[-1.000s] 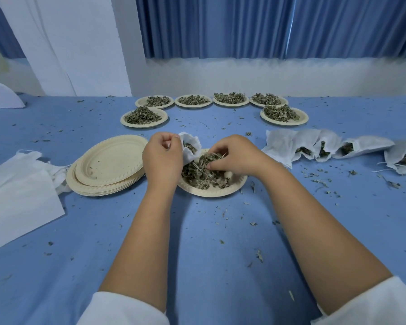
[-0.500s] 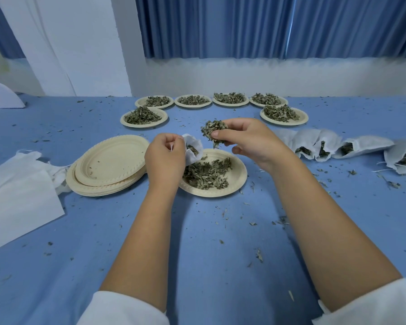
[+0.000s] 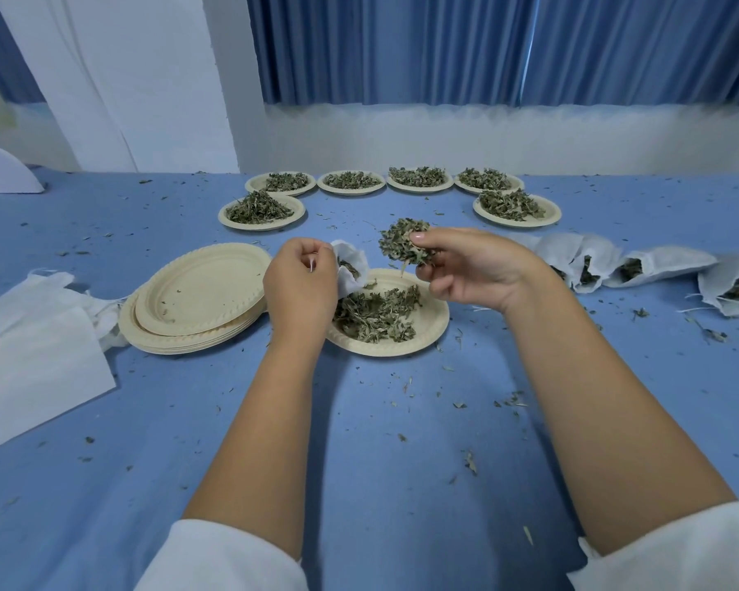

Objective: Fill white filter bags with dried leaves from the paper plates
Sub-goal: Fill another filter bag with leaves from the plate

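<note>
My left hand [image 3: 299, 283] grips a white filter bag [image 3: 350, 266] by its rim, its mouth facing right with some leaves inside. My right hand [image 3: 470, 266] holds a pinch of dried leaves [image 3: 404, 245] in the air, just right of the bag's mouth. Under both sits a paper plate [image 3: 434, 330] with a loose heap of dried leaves [image 3: 376, 313]. Several more leaf-filled plates [image 3: 261, 213] stand in an arc at the back of the blue table.
A stack of empty paper plates [image 3: 197, 296] lies left of my left hand. Flat unfilled filter bags [image 3: 35, 347] lie at the far left. Several filled bags [image 3: 658, 266] lie in a row on the right. Leaf crumbs are scattered over the blue cloth.
My right hand took a pinch of leaves from the near plate and lifted it up level with the bag's mouth. My left hand kept the bag almost still.
</note>
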`<state>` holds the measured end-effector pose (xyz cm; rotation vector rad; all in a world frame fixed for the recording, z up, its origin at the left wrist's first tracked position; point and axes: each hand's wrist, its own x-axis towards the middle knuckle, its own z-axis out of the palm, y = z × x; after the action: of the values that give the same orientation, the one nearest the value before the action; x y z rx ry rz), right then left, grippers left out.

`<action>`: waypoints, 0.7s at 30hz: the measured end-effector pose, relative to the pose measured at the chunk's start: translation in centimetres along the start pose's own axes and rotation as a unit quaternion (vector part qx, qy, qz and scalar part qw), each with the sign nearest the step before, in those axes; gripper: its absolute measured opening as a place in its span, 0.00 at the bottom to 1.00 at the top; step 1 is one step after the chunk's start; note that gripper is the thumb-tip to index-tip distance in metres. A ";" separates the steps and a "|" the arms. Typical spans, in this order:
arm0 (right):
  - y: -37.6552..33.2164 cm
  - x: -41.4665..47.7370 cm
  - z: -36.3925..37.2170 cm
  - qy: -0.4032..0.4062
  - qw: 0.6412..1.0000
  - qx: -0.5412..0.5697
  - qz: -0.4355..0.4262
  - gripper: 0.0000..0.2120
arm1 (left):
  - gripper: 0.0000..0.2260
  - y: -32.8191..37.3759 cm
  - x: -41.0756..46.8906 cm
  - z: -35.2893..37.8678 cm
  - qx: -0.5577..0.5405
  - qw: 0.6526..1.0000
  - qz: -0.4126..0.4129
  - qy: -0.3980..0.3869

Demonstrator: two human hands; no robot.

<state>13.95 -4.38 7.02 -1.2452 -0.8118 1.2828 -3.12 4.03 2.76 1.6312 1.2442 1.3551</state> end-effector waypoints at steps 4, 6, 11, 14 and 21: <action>0.0 -0.1 -0.8 -0.010 0.998 0.056 0.009 0.04 | 0.05 0.1 -0.2 0.2 0.012 1.000 0.012 -0.004; 0.0 -0.2 -0.9 -0.014 0.998 0.059 0.014 0.06 | 0.05 0.1 -0.2 0.3 0.015 1.000 0.013 -0.008; -0.1 -0.3 -1.2 -0.016 0.998 0.058 0.017 0.06 | 0.06 0.1 -0.2 0.4 0.016 1.000 0.019 -0.007; -0.3 -0.4 -1.3 -0.018 0.998 0.053 0.017 0.04 | 0.05 0.1 -0.2 0.3 0.007 1.000 0.013 -0.006; 0.2 0.3 -0.5 -0.002 0.999 0.024 0.048 0.09 | 0.03 0.2 -0.3 0.5 0.004 0.999 0.027 -0.031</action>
<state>14.42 -4.22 6.62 -1.2562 -0.7273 1.3738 -2.64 3.68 2.70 1.7110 1.1789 1.3221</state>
